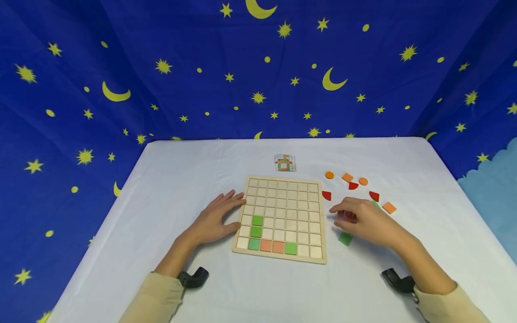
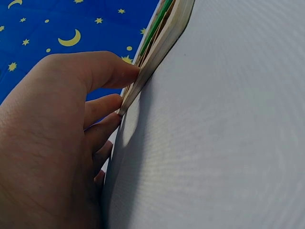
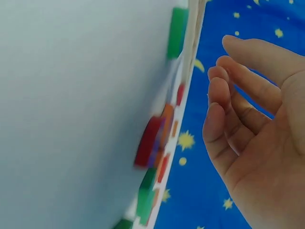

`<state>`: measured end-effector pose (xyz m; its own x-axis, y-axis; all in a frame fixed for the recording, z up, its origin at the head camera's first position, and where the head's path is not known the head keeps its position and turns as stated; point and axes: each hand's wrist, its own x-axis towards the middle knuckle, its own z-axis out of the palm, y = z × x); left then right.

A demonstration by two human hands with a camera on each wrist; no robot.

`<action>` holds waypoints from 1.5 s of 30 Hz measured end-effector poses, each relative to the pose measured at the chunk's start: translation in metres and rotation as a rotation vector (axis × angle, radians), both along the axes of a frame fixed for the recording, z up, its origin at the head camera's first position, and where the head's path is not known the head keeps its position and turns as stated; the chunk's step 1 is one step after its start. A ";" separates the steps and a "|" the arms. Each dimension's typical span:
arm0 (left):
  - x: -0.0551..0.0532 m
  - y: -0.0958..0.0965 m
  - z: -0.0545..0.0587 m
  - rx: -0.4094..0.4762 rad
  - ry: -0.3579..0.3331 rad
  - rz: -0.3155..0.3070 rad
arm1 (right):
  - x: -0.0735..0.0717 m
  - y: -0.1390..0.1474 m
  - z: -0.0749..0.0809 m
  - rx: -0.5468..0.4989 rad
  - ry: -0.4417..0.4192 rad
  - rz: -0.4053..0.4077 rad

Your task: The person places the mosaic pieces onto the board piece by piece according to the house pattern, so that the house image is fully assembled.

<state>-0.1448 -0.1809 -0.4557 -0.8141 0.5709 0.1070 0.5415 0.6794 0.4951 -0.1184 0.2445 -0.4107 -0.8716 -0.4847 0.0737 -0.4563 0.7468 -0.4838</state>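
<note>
My left hand (image 1: 216, 218) rests at the left edge of a wooden grid board (image 1: 278, 257), thumb and fingertips touching its rim, as the left wrist view also shows. Square tiles lie in the lower cells: a column of green tiles (image 1: 256, 231), two orange tiles (image 1: 272, 246) and another green tile (image 1: 291, 248). Right of the board my right hand (image 1: 365, 220) hovers over loose pieces, fingers loosely bent. The right wrist view shows nothing between the fingers. Below them are a green square (image 1: 345, 238) and red pieces (image 3: 148, 141), partly hidden in the head view.
Orange circles (image 1: 329, 175), orange squares (image 1: 389, 207) and red quarter-circles (image 1: 374, 196) lie scattered to the right. A small pattern card (image 1: 285, 163) lies behind the board. White cloth (image 1: 194, 166) covers the table; blue star-patterned curtains (image 1: 210, 58) surround it.
</note>
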 end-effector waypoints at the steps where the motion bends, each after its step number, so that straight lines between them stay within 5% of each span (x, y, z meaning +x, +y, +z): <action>1: 0.000 0.000 0.000 0.001 0.001 0.004 | 0.000 0.003 -0.001 -0.003 -0.014 -0.012; 13: 0.000 0.001 -0.002 0.002 0.001 0.004 | 0.000 0.035 -0.009 -0.039 -0.079 -0.098; 28: -0.001 0.001 -0.002 -0.005 0.011 0.002 | 0.009 0.070 -0.007 0.171 -0.099 -0.256; 45: 0.000 0.001 -0.001 -0.020 0.004 0.007 | 0.008 0.076 -0.010 0.135 -0.156 -0.246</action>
